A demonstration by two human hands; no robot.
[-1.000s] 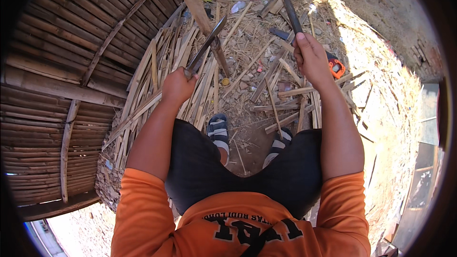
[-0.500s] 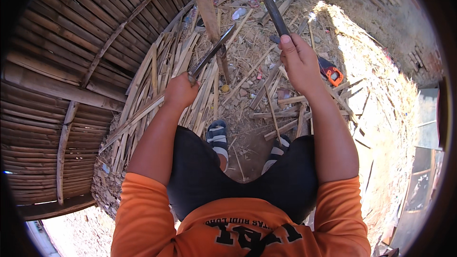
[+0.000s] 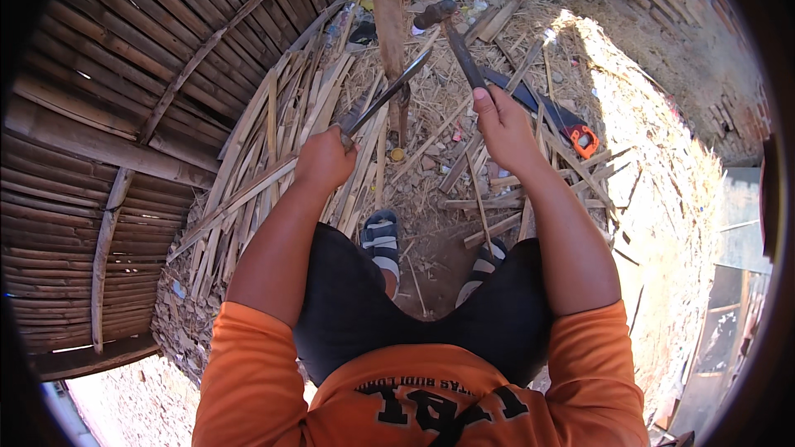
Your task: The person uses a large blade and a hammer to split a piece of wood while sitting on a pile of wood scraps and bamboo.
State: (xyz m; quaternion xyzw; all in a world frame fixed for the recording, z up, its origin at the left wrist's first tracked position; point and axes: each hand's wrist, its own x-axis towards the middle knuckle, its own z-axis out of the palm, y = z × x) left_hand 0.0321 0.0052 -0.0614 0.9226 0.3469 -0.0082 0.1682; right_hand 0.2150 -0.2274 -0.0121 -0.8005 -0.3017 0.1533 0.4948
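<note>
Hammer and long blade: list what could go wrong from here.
1. The raised hammer in the right hand might miss the blade and hit the left hand gripping it.
2. The blade's edge set against the upright wooden post could slip toward the sandalled feet below.

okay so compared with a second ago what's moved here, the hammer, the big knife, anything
The right hand has swung the hammer up and away from the body, so its head now sits near the upright wooden post. The left hand has shifted little and keeps its grip on the long blade, which stays set against the post. The handsaw and bamboo strips lie as before.
</note>
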